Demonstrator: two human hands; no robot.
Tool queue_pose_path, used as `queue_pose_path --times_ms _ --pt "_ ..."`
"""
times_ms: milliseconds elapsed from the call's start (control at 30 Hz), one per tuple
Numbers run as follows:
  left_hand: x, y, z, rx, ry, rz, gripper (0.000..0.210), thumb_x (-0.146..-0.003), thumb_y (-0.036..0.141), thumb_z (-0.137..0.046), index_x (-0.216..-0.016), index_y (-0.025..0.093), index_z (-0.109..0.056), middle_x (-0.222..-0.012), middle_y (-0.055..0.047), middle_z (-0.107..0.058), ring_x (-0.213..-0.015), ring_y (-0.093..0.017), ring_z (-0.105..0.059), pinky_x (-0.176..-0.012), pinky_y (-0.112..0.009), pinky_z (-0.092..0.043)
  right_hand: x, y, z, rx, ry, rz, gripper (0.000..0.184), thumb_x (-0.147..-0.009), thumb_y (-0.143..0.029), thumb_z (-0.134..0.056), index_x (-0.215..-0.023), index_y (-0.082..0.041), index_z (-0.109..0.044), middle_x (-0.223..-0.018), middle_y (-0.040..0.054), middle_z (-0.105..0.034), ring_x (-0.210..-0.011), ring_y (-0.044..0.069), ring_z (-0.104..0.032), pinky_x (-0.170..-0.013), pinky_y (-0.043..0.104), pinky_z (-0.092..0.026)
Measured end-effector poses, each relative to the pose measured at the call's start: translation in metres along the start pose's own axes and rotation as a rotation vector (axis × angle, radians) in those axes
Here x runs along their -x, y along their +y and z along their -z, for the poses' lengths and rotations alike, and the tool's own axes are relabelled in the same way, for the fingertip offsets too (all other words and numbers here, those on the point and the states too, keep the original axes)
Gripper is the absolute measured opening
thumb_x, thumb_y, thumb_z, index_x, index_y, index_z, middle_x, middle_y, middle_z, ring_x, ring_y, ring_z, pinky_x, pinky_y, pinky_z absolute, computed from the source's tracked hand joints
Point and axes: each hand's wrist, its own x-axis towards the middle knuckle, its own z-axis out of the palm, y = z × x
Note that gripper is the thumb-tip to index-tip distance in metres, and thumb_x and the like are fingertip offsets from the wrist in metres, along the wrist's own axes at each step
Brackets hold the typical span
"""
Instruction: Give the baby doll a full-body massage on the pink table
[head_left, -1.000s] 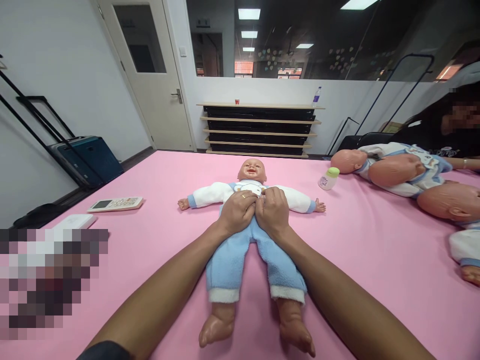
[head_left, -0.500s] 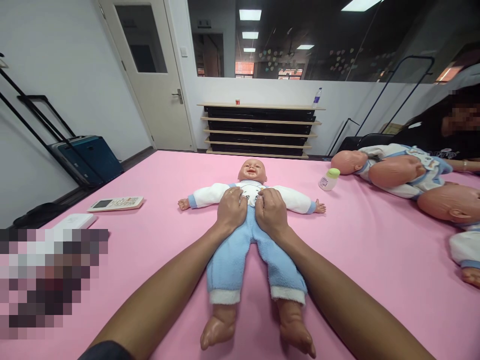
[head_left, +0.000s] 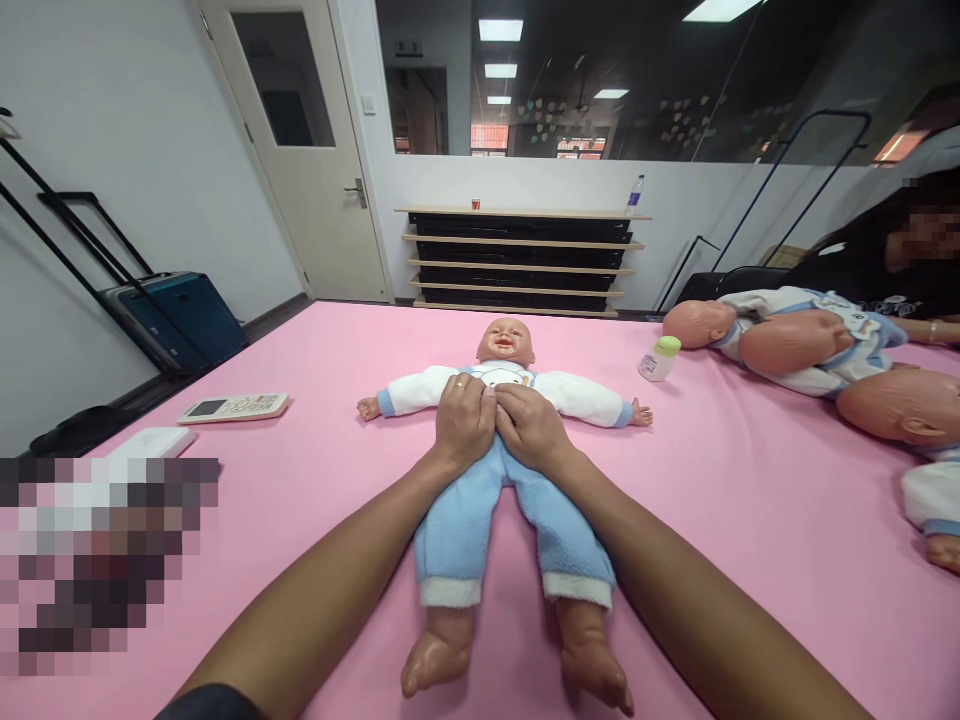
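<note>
Both hands [head_left: 499,428] on doll [head_left: 504,470] tummy

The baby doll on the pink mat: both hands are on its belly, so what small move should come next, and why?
Probably slide the two hands apart along the belly. The left hand and right hand lie side by side, touching at the middle of the baby doll, which lies face up with arms spread, so both sides look free.

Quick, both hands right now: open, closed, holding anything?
Left hand: palm down on the doll, fingers curled at its waist; firm grip cannot be told.
Right hand: same, pressed beside the left.
</note>
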Motion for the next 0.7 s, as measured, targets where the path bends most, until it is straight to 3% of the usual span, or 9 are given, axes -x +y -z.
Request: queue_pose_path --times_ms 200,367,500,700 --pt "0.001 0.001 0.002 0.072 -0.019 -0.005 0.017 -0.097 0.024 -0.039 -0.088 0.022 -0.054 -0.090 -0.008 -0.059 -0.091 -0.023 -0.053 -0.087 -0.041 -0.043 -0.004 0.003 -0.002 0.017 -0.035 -0.111 0.027 -0.096 -0.021 -0.043 -0.113 -0.019 -0.064 -0.118 0.0090 -0.064 -0.113 0.020 -0.057 -0.100 0.035 -0.045" --pt "0.000 0.003 0.002 0.124 -0.060 -0.046 0.018 -0.097 0.024 -0.039 -0.099 0.020 -0.057 -0.098 -0.009 -0.063 -0.098 -0.023 -0.056 -0.091 -0.040 -0.045 -0.001 0.009 -0.009 0.149 -0.012 -0.233 0.036 -0.096 -0.025 -0.043 -0.125 -0.013 -0.060 -0.132 0.0146 -0.059 -0.126 0.024 -0.051 -0.110 0.041 -0.038" --pt "0.000 0.002 0.001 0.149 -0.066 -0.072 0.022 -0.098 0.026 -0.039 -0.106 0.019 -0.058 -0.105 -0.010 -0.064 -0.104 -0.023 -0.058 -0.095 -0.041 -0.045 0.001 0.008 -0.009 0.259 0.035 -0.347 0.034 -0.096 -0.029 -0.043 -0.116 -0.010 -0.063 -0.123 0.0186 -0.063 -0.119 0.027 -0.056 -0.104 0.041 -0.042" --pt "0.000 0.002 0.001 0.166 -0.076 -0.098 0.024 -0.098 0.028 -0.040 -0.109 0.019 -0.058 -0.111 -0.011 -0.066 -0.109 -0.023 -0.059 -0.098 -0.042 -0.046 0.003 0.001 -0.008 0.387 0.099 -0.516 0.032 -0.096 -0.030 -0.041 -0.097 -0.010 -0.066 -0.096 0.0181 -0.069 -0.091 0.027 -0.065 -0.083 0.036 -0.049"
